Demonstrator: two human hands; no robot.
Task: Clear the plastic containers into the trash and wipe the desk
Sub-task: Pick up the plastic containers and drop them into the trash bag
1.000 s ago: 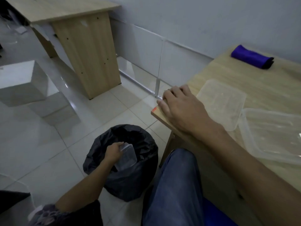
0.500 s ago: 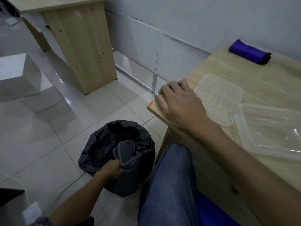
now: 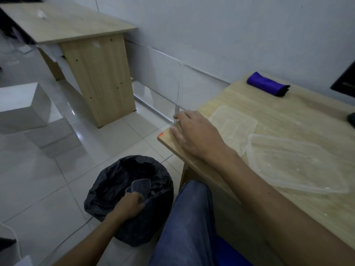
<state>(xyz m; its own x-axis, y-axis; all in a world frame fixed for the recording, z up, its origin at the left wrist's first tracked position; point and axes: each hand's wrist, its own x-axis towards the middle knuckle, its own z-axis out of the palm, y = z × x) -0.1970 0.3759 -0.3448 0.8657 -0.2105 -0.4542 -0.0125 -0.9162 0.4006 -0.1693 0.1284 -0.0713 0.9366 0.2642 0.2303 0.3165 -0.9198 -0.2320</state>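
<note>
A trash bin lined with a black bag stands on the floor beside the desk. Inside its mouth my left hand grips a small clear plastic container. My right hand rests flat, fingers spread, on the desk's left corner. To the right of that hand a clear plastic lid lies flat on the desk. A larger clear plastic container sits beside the lid, nearer the front edge. A rolled purple cloth lies at the desk's back edge by the wall.
My leg in blue jeans is between the bin and the desk. A second wooden desk stands at the back left. A white box sits on the tiled floor to the left. A dark object shows at the desk's right edge.
My left hand has lowered the small container from above the bin down into the bag. My right hand has stayed on the desk corner, with its fingers spread a little wider.
</note>
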